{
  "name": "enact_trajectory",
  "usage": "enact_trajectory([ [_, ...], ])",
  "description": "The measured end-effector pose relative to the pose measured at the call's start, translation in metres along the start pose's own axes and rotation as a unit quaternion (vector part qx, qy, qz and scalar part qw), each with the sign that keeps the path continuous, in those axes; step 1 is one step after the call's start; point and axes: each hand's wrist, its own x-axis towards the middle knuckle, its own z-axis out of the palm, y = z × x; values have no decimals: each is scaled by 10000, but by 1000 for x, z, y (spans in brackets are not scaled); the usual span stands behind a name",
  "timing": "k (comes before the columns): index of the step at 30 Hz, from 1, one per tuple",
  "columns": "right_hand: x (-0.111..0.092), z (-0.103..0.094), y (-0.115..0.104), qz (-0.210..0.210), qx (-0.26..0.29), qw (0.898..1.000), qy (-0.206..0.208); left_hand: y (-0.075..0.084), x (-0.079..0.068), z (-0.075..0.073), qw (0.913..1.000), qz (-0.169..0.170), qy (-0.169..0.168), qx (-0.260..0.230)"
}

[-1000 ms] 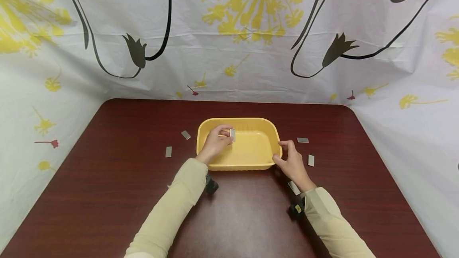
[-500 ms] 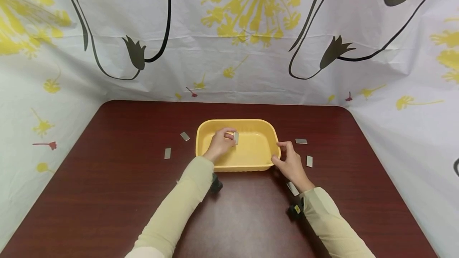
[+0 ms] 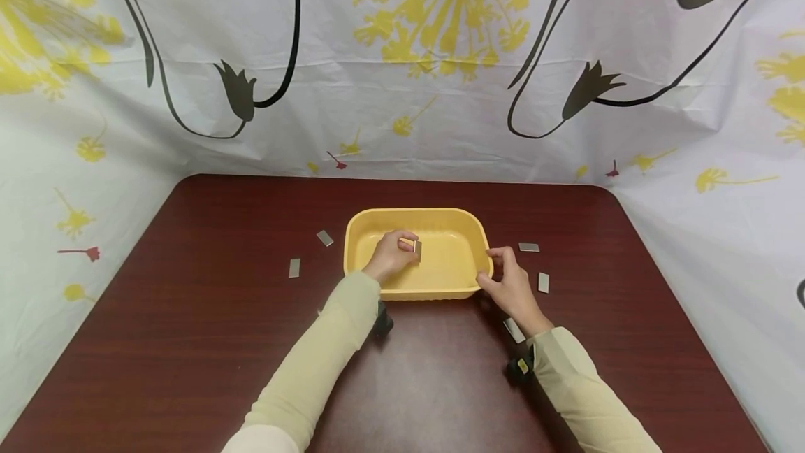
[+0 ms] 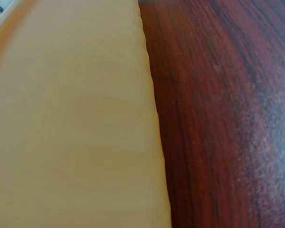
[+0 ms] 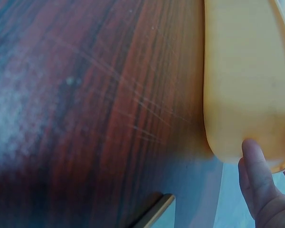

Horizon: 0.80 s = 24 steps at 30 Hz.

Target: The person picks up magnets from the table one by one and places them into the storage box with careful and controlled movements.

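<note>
A yellow plastic basin (image 3: 449,257) stands on the dark red-brown table. Over its inside, my left hand (image 3: 391,256) pinches a small flat rectangular tile (image 3: 418,251), held on edge between thumb and fingers. My right hand (image 3: 514,292) holds the basin's right end, thumb at the near corner and fingers at the rim. In the right wrist view a finger of that hand (image 5: 263,190) presses on the outer wall of the basin (image 5: 247,85). The left wrist view shows only the basin's side wall (image 4: 85,118) and the table; the left hand is hidden there.
Two similar grey tiles lie left of the basin, one nearer (image 3: 294,268) and one farther (image 3: 325,238). To the right lie two more, one behind (image 3: 529,247) and one in front (image 3: 544,282). Another tile (image 3: 514,331) sits under the right wrist. A patterned white cloth (image 3: 402,117) surrounds the table.
My left hand has moved slightly right and nearer, lower into the basin, and the pinched tile has turned more edge-on. The right hand stays at the basin's right end.
</note>
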Motion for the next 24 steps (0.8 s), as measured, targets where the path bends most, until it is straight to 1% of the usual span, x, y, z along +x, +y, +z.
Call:
enact_trajectory([
  [10,1,1,1,-10,14,10000,15,-3,3,1,9999,-96,56,-21],
  [15,1,1,2,-46,-10,10000,54,-4,4,1,9997,-196,31,-122],
  [24,1,1,1,-29,-5,10000,51,-7,5,1,9996,-150,16,-222],
])
